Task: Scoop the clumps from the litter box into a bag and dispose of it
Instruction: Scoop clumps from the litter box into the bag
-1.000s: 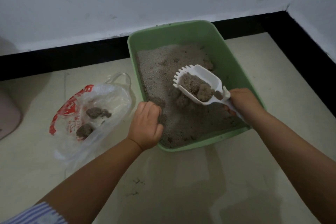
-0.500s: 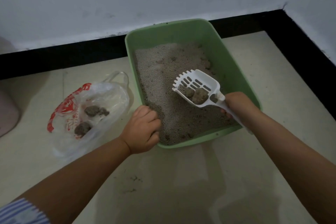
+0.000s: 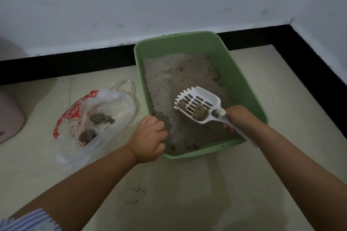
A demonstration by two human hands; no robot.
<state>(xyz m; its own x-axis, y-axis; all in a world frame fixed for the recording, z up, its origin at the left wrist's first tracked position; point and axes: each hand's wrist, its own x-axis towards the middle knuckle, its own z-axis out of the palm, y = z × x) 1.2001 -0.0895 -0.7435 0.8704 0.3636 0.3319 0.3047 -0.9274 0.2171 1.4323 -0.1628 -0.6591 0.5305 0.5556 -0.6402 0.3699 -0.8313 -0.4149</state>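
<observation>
The job looked partly done: two clumps (image 3: 96,125) already lay in the bag (image 3: 105,118) left of the left hand (image 3: 150,139) gripping the litter box (image 3: 249,95) rim, while the right hand (image 3: 238,118), fingers wrapped round the scoop (image 3: 201,103), held more clumps over the litter, bag disposal pending.

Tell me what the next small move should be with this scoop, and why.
Probably carry the scoop left, over the open plastic bag, and tip it. The right hand holds it level above the litter box, its slots look sifted clear, and two clumps sit in it. The bag already holds clumps. The left hand grips the box's rim.
</observation>
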